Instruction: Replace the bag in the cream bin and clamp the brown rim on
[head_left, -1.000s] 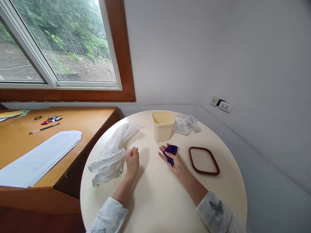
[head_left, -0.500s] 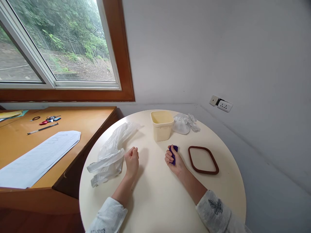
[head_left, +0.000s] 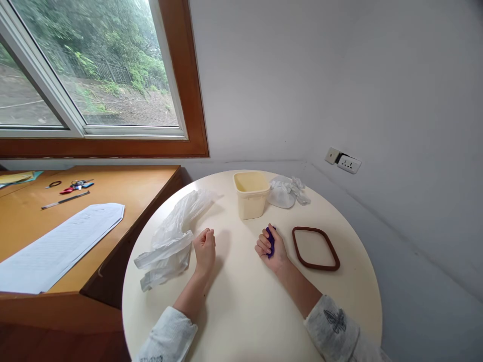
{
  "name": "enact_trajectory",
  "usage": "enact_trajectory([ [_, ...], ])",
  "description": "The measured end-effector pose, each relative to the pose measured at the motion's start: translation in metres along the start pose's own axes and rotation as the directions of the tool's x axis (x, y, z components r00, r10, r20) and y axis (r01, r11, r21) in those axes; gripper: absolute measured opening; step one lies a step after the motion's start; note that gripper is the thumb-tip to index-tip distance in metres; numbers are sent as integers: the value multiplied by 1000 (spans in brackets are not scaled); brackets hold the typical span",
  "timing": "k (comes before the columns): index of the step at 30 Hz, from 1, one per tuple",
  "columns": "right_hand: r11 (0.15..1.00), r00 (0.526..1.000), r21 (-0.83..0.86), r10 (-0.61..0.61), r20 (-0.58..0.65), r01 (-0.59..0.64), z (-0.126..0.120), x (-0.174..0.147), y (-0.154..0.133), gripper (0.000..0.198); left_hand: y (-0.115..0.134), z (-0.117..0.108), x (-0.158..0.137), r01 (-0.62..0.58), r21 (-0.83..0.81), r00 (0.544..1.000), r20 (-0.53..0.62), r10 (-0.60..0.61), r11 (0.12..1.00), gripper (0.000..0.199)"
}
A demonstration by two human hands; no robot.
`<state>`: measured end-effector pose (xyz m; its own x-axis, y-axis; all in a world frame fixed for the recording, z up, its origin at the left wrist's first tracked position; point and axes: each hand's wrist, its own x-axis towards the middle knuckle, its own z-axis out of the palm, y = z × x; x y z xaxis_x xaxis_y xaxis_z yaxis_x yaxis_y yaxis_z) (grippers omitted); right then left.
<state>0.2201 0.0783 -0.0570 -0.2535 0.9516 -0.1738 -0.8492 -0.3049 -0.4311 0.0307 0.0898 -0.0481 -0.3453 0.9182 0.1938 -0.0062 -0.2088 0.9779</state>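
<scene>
My right hand [head_left: 272, 250] is closed around a purple lump of modelling clay [head_left: 270, 242], held above the round table; part of the lump is hidden by the fingers. My left hand [head_left: 205, 251] makes a fist beside a crumpled white plastic bag [head_left: 171, 241]. Whatever that fist may contain is hidden from view. Beyond both hands stands a pale yellow square tub [head_left: 251, 203], open at the top. A brown rounded-square frame [head_left: 315, 265] lies to the right of my right hand.
Behind the tub's right side, a second, knotted plastic bag [head_left: 283, 194] rests on the round white table [head_left: 241, 317]. On the left, a wooden desk [head_left: 147, 188] holds papers [head_left: 71, 246], a pen [head_left: 65, 200] and keys [head_left: 78, 186]. Walls stand behind and to the right.
My right fingers have squeezed and shifted on the purple clay, the thumb now more upright, and less of the lump shows. My left fist stays in place.
</scene>
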Motion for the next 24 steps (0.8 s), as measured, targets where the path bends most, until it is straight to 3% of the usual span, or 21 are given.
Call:
enact_trajectory([
  [5, 1000, 1000, -27, -1, 2, 1, -1, 0, 0, 37, -2, 3, 0, -33, 44, 999, -14, 33, 998, 38],
  [9, 999, 1000, -51, 17, 0, -17, -2, 2, -2, 36, 0, 30, 17, -93, 84, 995, 28, 91, 992, 22],
  [12, 997, 1000, -76, 27, -4, -27, -2, 3, -4, 38, 2, 56, 45, -114, 98, 981, 166, 97, 989, 90],
  [14, 996, 999, -79, 34, 1, -34, -2, 4, -5, 38, 3, 67, 67, -43, 192, 921, 387, -36, 980, 121],
  [16, 997, 999, -69, 41, 12, -40, -3, 5, -5, 38, 3, 72, 87, -2, 221, 866, 488, -109, 975, 131],
  [21, 998, 999, -57, 21, 36, -19, -7, 9, -6, 38, 2, 73, 117, 48, 238, 753, 629, -192, 970, 138],
  [24, 990, 998, -130, -59, -12, 56, -8, 11, -9, 35, 2, 71, 125, 55, 240, 712, 671, -207, 969, 136],
])
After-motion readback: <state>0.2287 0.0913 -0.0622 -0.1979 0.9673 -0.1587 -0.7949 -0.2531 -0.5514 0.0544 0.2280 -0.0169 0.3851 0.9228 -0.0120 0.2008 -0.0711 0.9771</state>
